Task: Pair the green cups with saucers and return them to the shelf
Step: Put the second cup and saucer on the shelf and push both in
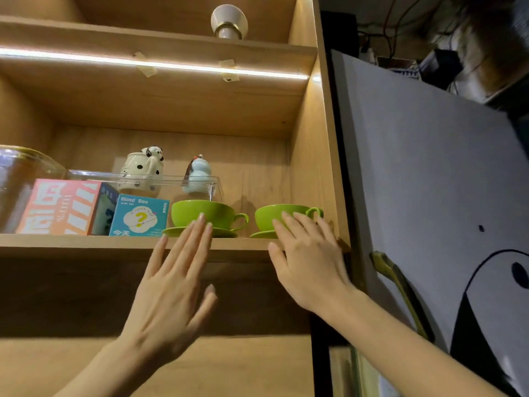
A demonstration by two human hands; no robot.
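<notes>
Two green cups stand on green saucers at the right end of the wooden shelf [86,243]. The left cup [217,212] sits on its saucer [174,231] with its handle to the right. The right cup [269,216] sits on its saucer [262,234] close to the cabinet's side wall. My left hand [171,290] is raised flat with fingers apart, its fingertips in front of the left cup. My right hand [306,253] is also spread open, fingertips over the front of the right cup. Neither hand holds anything.
Left of the cups stand a blue "Blind Box" carton [138,215], a pink box [61,206] and a glass jar [20,179]. Behind them a clear tray [143,179] carries a spotted mug [140,170] and a small figurine [197,176]. A grey cabinet door [429,181] hangs open at the right.
</notes>
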